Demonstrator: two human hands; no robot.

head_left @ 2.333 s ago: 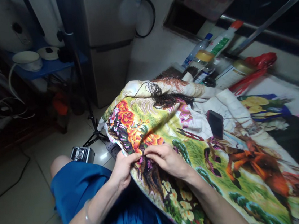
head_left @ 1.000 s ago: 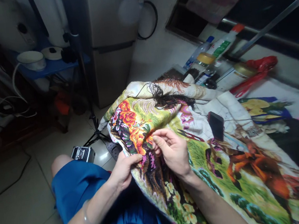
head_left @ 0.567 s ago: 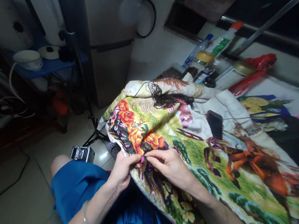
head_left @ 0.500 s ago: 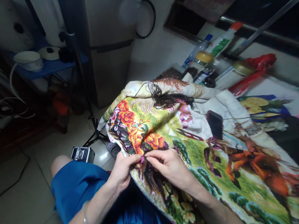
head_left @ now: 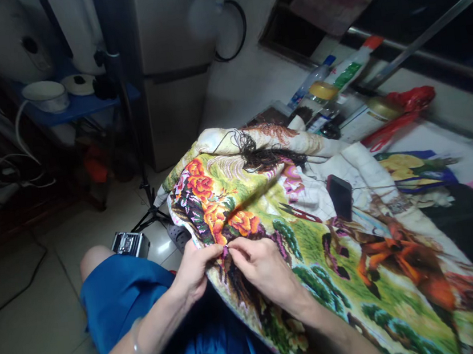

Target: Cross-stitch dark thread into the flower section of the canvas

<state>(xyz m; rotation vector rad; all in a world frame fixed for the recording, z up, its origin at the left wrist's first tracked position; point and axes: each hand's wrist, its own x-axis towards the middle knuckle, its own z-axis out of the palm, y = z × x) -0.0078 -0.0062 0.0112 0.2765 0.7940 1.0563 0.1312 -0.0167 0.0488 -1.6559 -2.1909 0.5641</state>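
A large cross-stitch cloth [head_left: 260,197] with orange flowers, green ground and a brown horse spreads over my lap and the table. My left hand [head_left: 194,268] grips its near left edge, thumb on top and the other fingers underneath. Close beside that thumb, my right hand [head_left: 262,265] is pinched, thumb against forefinger, on what looks like a needle [head_left: 227,247]; only a tiny glint of it shows. A bundle of dark thread [head_left: 266,155] lies on the far part of the cloth. Red-and-black thread snips [head_left: 300,213] and a dark phone [head_left: 340,196] rest on the cloth to the right.
Bottles [head_left: 346,69], jars and a red plastic bag [head_left: 412,99] stand along the wall at the back right. A tripod [head_left: 152,210] and a silver case [head_left: 130,244] are on the floor at left. Behind them, a blue stool [head_left: 81,108] holds a white pot [head_left: 45,96].
My right hand has shifted slightly, its fingertips drawing down a little beside the left thumb, where a small glint now shows. My left hand keeps its hold on the cloth.
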